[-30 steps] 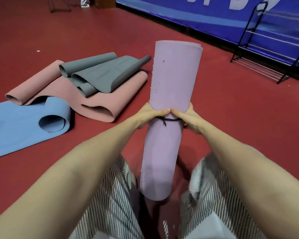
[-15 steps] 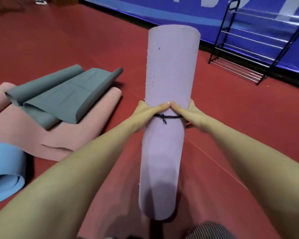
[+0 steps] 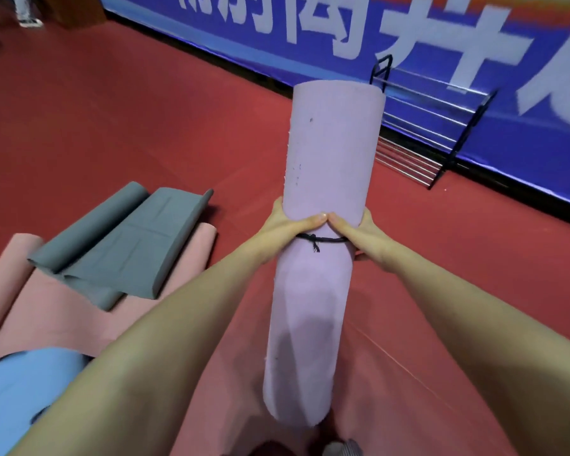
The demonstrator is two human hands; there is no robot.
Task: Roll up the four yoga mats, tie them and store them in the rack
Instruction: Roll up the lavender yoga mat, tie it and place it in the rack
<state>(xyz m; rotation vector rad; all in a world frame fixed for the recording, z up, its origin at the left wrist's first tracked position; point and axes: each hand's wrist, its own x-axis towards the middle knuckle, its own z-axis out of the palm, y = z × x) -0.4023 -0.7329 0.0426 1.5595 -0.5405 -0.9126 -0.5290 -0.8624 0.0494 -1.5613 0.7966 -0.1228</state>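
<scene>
Both hands, left (image 3: 288, 225) and right (image 3: 359, 230), grip the tied purple mat (image 3: 326, 179), its long axis upright and pointing toward the rack (image 3: 438, 133).

Both forearms are reaching forward and converging, the left hand (image 3: 287, 225) and right hand (image 3: 359, 232) wrapping around opposite sides of the purple rolled mat (image 3: 329, 153), thumbs meeting tip to tip at its front.

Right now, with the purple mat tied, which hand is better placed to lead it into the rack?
Right, probably. Both hands grip the purple mat at the cord, but the rack stands ahead on the side of the right hand; the left hand would reach across the roll.
</scene>
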